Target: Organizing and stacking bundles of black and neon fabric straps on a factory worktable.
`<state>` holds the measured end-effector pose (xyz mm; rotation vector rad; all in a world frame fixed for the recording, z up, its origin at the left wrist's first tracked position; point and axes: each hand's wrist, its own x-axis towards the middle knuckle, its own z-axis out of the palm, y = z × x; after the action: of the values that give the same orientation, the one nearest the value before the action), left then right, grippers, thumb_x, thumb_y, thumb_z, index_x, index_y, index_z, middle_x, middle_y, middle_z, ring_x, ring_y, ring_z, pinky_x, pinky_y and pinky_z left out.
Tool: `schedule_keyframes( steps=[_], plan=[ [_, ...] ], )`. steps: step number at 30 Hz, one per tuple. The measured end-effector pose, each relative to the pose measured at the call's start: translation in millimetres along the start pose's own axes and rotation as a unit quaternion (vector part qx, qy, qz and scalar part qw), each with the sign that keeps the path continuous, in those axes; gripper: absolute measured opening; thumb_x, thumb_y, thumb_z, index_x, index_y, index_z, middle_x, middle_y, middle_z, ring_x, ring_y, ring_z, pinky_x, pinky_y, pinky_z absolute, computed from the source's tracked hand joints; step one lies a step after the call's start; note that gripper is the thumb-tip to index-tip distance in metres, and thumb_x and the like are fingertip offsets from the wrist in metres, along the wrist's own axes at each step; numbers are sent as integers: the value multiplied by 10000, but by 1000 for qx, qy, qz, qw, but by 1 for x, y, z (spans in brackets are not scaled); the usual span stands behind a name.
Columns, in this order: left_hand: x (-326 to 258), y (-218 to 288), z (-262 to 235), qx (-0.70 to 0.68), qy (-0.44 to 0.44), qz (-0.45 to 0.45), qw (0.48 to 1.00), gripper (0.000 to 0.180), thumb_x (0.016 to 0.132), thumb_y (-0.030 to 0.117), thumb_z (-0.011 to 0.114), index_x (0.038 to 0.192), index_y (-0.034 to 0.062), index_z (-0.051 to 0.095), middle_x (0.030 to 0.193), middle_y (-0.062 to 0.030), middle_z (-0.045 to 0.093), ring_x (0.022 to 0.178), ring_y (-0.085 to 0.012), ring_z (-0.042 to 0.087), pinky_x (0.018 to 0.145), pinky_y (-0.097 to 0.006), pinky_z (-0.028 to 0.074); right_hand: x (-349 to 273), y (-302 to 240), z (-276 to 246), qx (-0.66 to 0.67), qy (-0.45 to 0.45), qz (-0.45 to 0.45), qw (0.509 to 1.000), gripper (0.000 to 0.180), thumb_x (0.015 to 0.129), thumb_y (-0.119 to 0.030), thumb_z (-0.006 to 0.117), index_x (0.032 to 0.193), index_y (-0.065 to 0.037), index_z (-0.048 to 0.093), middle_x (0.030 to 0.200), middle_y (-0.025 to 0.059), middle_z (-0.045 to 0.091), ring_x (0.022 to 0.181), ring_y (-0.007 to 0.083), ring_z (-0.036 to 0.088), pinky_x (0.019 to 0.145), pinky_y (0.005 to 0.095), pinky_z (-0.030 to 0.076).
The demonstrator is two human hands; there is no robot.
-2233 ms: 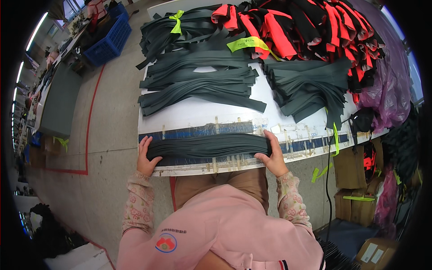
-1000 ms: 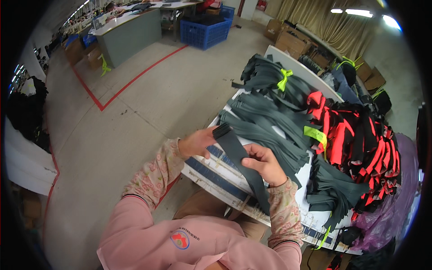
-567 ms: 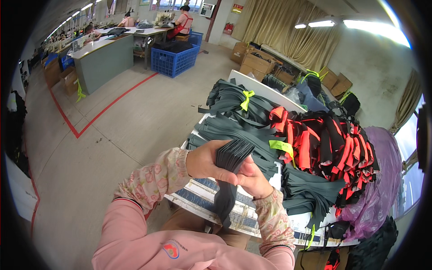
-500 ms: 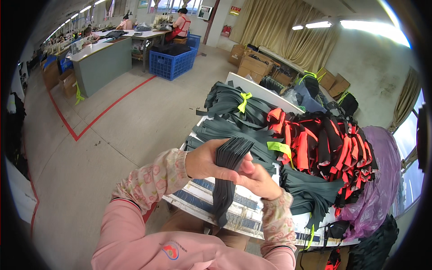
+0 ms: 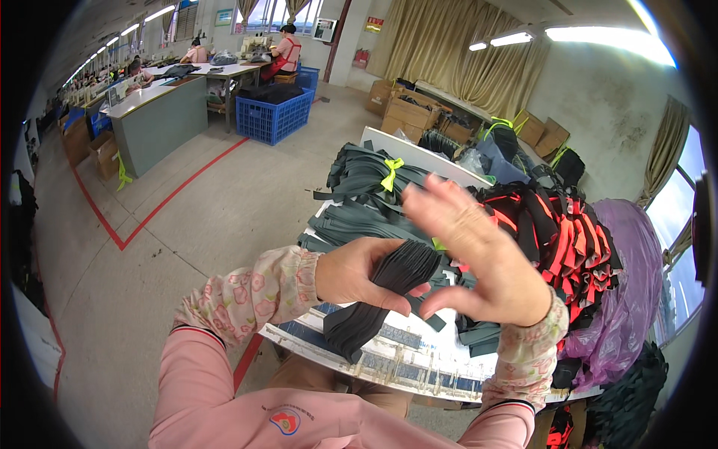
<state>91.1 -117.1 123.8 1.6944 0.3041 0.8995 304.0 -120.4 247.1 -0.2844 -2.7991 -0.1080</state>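
Note:
A thick stack of dark strips (image 5: 407, 266), apparently fabric, is gripped in my left hand (image 5: 351, 277), thumb across the front. Its lower end (image 5: 354, 331) hangs over the worktable (image 5: 419, 374). My right hand (image 5: 486, 262) is raised to the right of the stack, slightly blurred, its fingers spread and nothing in it. Beyond the hands lie bundles of dark grey-green strips (image 5: 355, 221), one tied with a yellow-green band (image 5: 391, 173). The right hand hides part of these bundles.
Red-and-black pieces (image 5: 572, 243) are heaped at the table's right, beside a purple plastic bag (image 5: 624, 292). A white board (image 5: 426, 159) edges the table's far side. Farther back are a blue crate (image 5: 273, 116), cardboard boxes (image 5: 410, 112) and a person in a red apron (image 5: 284, 56).
My right hand has let go of the stack, opened and moved up and right. The stack, still in my left hand, is now tilted, its lower end swung left. The view has shifted slightly.

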Motion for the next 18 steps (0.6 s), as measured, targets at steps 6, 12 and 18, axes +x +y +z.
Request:
schedule_keyframes(
  steps=[6, 12, 18],
  plan=[
    [2, -4, 4, -118, 3, -34, 992, 617, 764, 47, 818, 1296, 19, 506, 1124, -56, 657, 1057, -132, 620, 940, -319, 520, 5, -1, -4, -10, -56, -22, 998, 1026, 715, -537, 720, 1495, -19, 301, 1518, 170, 363, 1434, 378, 280, 1145, 547, 235],
    [5, 4, 6, -39, 5, -9, 999, 629, 748, 64, 829, 1292, 25, 515, 1083, -65, 660, 1025, -145, 635, 904, -306, 529, 8, -3, 7, 73, -116, 1, 991, 1123, 665, -526, 761, 1512, -3, 241, 1548, 160, 316, 1461, 380, 204, 1170, 538, 163],
    [5, 5, 6, 1, 7, 0, 1000, 656, 735, 85, 842, 1300, 31, 513, 1082, -72, 656, 1006, -152, 641, 886, -306, 532, 2, 1, 15, 80, -117, -1, 990, 1135, 665, -498, 778, 1524, -20, 212, 1565, 142, 286, 1468, 378, 182, 1161, 575, 150]
  ],
)
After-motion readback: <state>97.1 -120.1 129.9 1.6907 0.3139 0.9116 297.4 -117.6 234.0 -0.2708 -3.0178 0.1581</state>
